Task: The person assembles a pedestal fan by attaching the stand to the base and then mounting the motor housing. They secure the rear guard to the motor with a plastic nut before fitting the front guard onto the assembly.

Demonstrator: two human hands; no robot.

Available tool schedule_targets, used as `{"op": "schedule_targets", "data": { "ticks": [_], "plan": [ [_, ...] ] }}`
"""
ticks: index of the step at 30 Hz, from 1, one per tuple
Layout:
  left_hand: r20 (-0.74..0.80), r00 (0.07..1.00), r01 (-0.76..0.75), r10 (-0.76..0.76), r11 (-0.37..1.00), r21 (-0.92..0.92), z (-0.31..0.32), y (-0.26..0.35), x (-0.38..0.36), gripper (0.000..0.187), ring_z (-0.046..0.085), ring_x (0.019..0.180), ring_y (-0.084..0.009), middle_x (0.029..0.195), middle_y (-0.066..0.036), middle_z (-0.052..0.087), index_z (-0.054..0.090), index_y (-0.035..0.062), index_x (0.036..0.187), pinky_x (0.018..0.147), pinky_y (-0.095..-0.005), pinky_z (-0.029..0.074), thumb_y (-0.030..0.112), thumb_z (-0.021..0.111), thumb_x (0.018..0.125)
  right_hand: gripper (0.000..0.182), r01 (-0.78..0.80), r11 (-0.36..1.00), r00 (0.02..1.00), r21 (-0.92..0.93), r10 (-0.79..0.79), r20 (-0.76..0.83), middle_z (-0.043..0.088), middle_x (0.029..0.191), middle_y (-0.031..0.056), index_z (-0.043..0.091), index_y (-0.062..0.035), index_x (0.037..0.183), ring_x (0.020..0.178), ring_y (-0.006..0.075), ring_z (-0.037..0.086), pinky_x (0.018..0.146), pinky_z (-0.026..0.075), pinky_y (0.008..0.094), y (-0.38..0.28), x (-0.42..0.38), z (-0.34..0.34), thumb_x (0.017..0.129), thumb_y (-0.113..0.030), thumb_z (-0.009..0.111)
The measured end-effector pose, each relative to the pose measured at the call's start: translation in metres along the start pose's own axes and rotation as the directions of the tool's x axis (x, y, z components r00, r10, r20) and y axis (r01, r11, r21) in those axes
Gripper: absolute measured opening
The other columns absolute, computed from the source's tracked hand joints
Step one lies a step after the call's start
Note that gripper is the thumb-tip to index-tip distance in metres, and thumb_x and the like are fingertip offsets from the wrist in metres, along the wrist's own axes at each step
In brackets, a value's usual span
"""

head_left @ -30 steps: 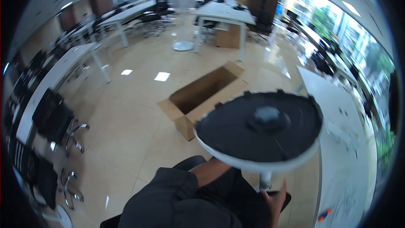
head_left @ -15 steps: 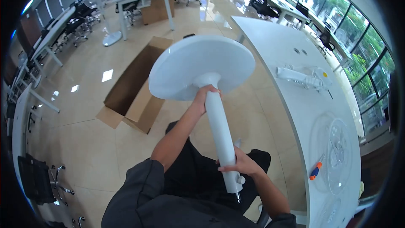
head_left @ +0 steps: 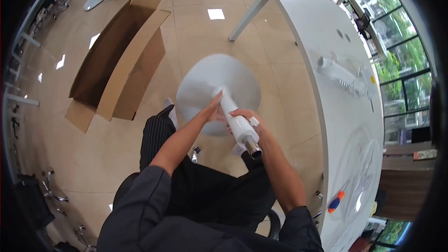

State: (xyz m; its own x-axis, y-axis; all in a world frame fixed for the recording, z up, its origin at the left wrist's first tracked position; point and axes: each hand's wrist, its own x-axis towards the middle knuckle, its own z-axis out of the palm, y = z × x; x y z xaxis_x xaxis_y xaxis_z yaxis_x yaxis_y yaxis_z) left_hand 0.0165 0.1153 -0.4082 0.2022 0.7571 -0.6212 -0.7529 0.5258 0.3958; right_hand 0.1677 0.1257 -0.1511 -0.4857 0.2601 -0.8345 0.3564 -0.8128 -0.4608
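A white fan stand, its round base [head_left: 200, 77] low over the floor between my feet, leans with its pole [head_left: 239, 123] toward me. My left hand [head_left: 213, 108] is closed round the pole just above the base. Farther up, my right hand [head_left: 246, 118] wraps the pole beside a small white knob [head_left: 254, 121]. A bare metal tube [head_left: 253, 149] sticks out of the pole's upper end. The undersides of the fingers are partly hidden behind the pole.
An open cardboard box [head_left: 126, 81] stands on the floor to the left. On the white table [head_left: 305, 32] at right lie a plastic-wrapped white part [head_left: 343, 75], an orange-and-blue screwdriver [head_left: 336, 202] and a clear round fan guard [head_left: 361, 177]. A table leg [head_left: 250, 15] stands ahead.
The fan stand has swung from raised to base-down, its base lowered toward the floor. Both hands still hold the pole, now closer together. My view has tipped downward.
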Motion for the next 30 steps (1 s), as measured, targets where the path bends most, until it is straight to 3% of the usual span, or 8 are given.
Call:
{"op": "schedule_targets", "data": {
  "ticks": [2, 6, 10, 12, 24, 27, 28, 30],
  "plan": [
    [-0.17, 0.971, 0.187, -0.166, 0.975, 0.118, -0.01, -0.018, -0.008, 0.082, 0.059, 0.097, -0.0311, 0.116, -0.018, 0.059, 0.04, 0.0038, 0.14, 0.086, -0.0539, 0.045, 0.068, 0.035, 0.09, 0.047, -0.009, 1.0, 0.999, 0.026, 0.008, 0.049, 0.061, 0.082, 0.0143, 0.051, 0.0057, 0.108, 0.067, 0.023, 0.064, 0.061, 0.058, 0.0313, 0.002, 0.079, -0.044, 0.079, -0.026, 0.071],
    [-0.407, 0.912, 0.206, -0.057, 0.92, 0.332, -0.023, -0.025, -0.047, 0.066, 0.061, 0.085, -0.0265, 0.104, -0.017, 0.062, 0.054, 0.0027, 0.123, 0.071, -0.0481, 0.049, 0.058, 0.037, 0.093, 0.037, -0.13, 0.924, 0.99, 0.359, 0.143, -0.009, 0.06, 0.084, 0.009, 0.056, -0.003, 0.101, 0.067, 0.023, 0.063, 0.058, 0.058, 0.0339, 0.005, 0.153, -0.065, 0.073, -0.018, 0.076],
    [-0.303, 0.855, -0.19, 0.42, 0.798, 0.572, -0.03, 0.023, -0.049, 0.032, 0.055, 0.061, -0.0173, 0.072, -0.008, 0.057, 0.058, 0.0017, 0.083, 0.046, -0.0338, 0.042, 0.03, 0.043, 0.09, 0.034, -0.133, 0.854, 0.985, 0.503, 0.169, -0.027, 0.058, 0.09, 0.0085, 0.054, -0.0056, 0.1, 0.076, 0.0228, 0.062, 0.061, 0.061, 0.0352, 0.027, 0.231, -0.099, 0.074, -0.014, 0.075],
    [-0.391, 0.884, -0.016, 0.254, 0.855, 0.519, -0.044, 0.06, -0.055, 0.048, 0.059, 0.093, -0.0197, 0.121, -0.011, 0.062, 0.051, 0.003, 0.131, 0.073, -0.038, 0.046, 0.034, 0.04, 0.095, 0.036, -0.112, 0.848, 0.98, 0.518, 0.181, -0.086, 0.057, 0.095, 0.0105, 0.053, -0.0051, 0.104, 0.079, 0.0237, 0.062, 0.06, 0.061, 0.0341, 0.032, 0.248, -0.104, 0.075, -0.015, 0.074],
    [-0.496, 0.736, -0.127, 0.461, 0.813, 0.568, -0.059, 0.109, -0.074, 0.058, 0.058, 0.101, -0.0183, 0.123, -0.01, 0.061, 0.044, 0.0005, 0.14, 0.081, -0.0344, 0.044, 0.03, 0.048, 0.091, 0.041, -0.214, 0.903, 0.962, 0.373, 0.262, -0.083, 0.056, 0.097, 0.012, 0.056, -0.0045, 0.103, 0.082, 0.0254, 0.062, 0.064, 0.062, 0.0338, 0.014, 0.311, -0.147, 0.071, -0.015, 0.079],
    [-0.498, 0.712, -0.163, 0.496, 0.806, 0.569, -0.083, 0.101, -0.066, 0.056, 0.058, 0.102, -0.0179, 0.117, -0.006, 0.063, 0.05, 0.0048, 0.137, 0.081, -0.0354, 0.044, 0.032, 0.057, 0.088, 0.05, 0.34, 0.891, 0.938, -0.301, -0.299, 0.174, 0.061, 0.1, 0.0122, 0.057, -0.0078, 0.112, 0.083, 0.0216, 0.065, 0.066, 0.061, 0.0325, 0.023, 0.335, -0.181, 0.07, -0.016, 0.083],
    [-0.543, 0.707, -0.125, 0.453, 0.836, 0.534, -0.077, 0.106, -0.069, 0.056, 0.058, 0.1, -0.0179, 0.117, -0.005, 0.064, 0.05, 0.0066, 0.136, 0.079, -0.0348, 0.044, 0.033, 0.058, 0.088, 0.05, 0.654, 0.483, 0.753, -0.583, -0.488, 0.441, 0.062, 0.103, 0.0113, 0.059, -0.0115, 0.111, 0.085, 0.0205, 0.065, 0.069, 0.061, 0.0324, 0.035, 0.359, -0.202, 0.068, -0.013, 0.084],
    [-0.534, 0.734, -0.054, 0.42, 0.82, 0.571, -0.068, 0.116, -0.085, 0.056, 0.058, 0.101, -0.0171, 0.123, -0.007, 0.062, 0.047, 0.0053, 0.139, 0.077, -0.0353, 0.044, 0.034, 0.054, 0.091, 0.046, 0.806, 0.265, 0.561, -0.53, -0.628, 0.539, 0.062, 0.104, 0.0071, 0.062, -0.0158, 0.109, 0.091, 0.0184, 0.064, 0.072, 0.061, 0.0346, 0.023, 0.35, -0.186, 0.068, -0.012, 0.083]
  ]
}}
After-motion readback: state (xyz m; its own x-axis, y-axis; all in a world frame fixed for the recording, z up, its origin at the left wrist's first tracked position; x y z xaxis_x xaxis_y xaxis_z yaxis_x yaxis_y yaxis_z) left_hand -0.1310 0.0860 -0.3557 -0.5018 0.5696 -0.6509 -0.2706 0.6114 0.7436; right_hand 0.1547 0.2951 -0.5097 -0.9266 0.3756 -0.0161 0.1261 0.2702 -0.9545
